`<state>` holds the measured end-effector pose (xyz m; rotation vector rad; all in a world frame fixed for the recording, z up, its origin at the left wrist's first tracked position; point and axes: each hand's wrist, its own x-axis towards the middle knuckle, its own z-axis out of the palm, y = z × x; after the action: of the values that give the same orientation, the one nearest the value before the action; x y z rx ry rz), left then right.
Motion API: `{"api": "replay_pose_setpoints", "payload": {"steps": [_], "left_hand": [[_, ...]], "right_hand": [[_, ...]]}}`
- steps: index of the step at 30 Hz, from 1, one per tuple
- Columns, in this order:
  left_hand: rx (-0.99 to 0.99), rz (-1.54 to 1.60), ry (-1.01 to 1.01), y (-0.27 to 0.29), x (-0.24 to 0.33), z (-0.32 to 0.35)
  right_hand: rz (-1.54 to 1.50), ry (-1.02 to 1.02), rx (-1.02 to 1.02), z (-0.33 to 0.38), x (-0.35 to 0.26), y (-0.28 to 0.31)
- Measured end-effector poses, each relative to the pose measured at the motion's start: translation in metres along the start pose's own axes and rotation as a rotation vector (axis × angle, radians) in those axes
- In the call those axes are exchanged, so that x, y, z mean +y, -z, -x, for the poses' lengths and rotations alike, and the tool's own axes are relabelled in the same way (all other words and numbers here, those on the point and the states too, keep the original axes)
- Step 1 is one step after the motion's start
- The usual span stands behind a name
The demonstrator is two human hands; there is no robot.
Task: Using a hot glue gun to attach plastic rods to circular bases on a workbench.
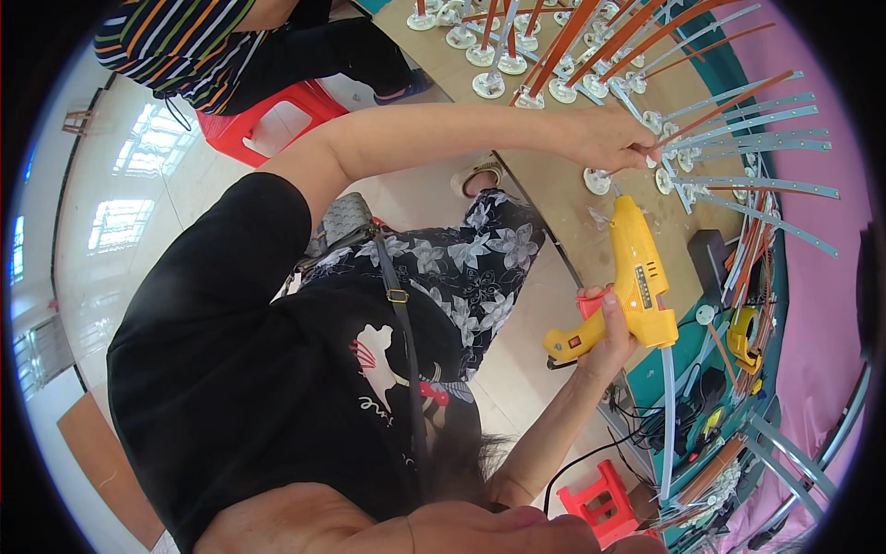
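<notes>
My right hand [609, 337] grips a yellow hot glue gun [635, 268], its fingers around the handle near a red trigger. A long translucent glue stick [668, 415] hangs out of its rear. The nozzle points up toward a clear-white round disc [598, 181] on the table and stands close to it. Just above the nozzle, my left hand [614, 140] is closed in a pinch at the end of a thin brown strip [729, 106], which slants up to the right. Its fingertips partly hide a small white piece [652, 162].
Rows of white round bases with upright brown and grey strips [563, 55] crowd the tabletop [544, 175]. Perforated grey strips [775, 185] fan out at the right. A yellow tape dispenser [743, 340] and cables lie beyond. Another person sits on a red stool [277, 120]; another red stool [604, 503] stands below.
</notes>
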<state>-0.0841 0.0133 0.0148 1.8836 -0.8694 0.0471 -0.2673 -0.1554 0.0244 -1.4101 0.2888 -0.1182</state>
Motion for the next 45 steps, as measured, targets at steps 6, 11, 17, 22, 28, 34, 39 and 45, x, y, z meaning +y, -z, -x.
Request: {"api": "replay_pose_setpoints", "payload": {"steps": [6, 11, 17, 22, 28, 34, 39, 45], "left_hand": [[0.061, 0.058, 0.083, -0.003, 0.007, 0.003], [0.013, 0.031, 0.135, 0.003, 0.018, 0.006], [0.053, -0.007, 0.12, 0.0, 0.017, 0.008], [0.051, 0.01, 0.109, -0.001, 0.016, 0.008], [0.055, 0.006, 0.113, 0.001, 0.017, 0.01], [0.045, 0.023, 0.12, 0.001, 0.015, 0.008], [0.043, 0.03, 0.135, 0.002, 0.017, 0.009], [0.079, 0.05, 0.058, 0.001, 0.012, 0.01]], "right_hand": [[0.008, -0.014, 0.017, 0.004, 0.001, 0.001], [0.069, -0.023, 0.003, 0.003, 0.006, 0.0], [0.088, -0.059, 0.023, 0.003, 0.003, -0.003], [0.096, -0.056, -0.008, 0.002, 0.0, -0.008], [0.113, -0.079, -0.011, 0.001, -0.007, -0.014], [0.119, -0.074, 0.011, 0.0, -0.009, -0.016], [0.108, -0.069, -0.004, 0.0, -0.008, -0.016], [0.102, -0.065, 0.046, 0.002, -0.005, -0.018]]}}
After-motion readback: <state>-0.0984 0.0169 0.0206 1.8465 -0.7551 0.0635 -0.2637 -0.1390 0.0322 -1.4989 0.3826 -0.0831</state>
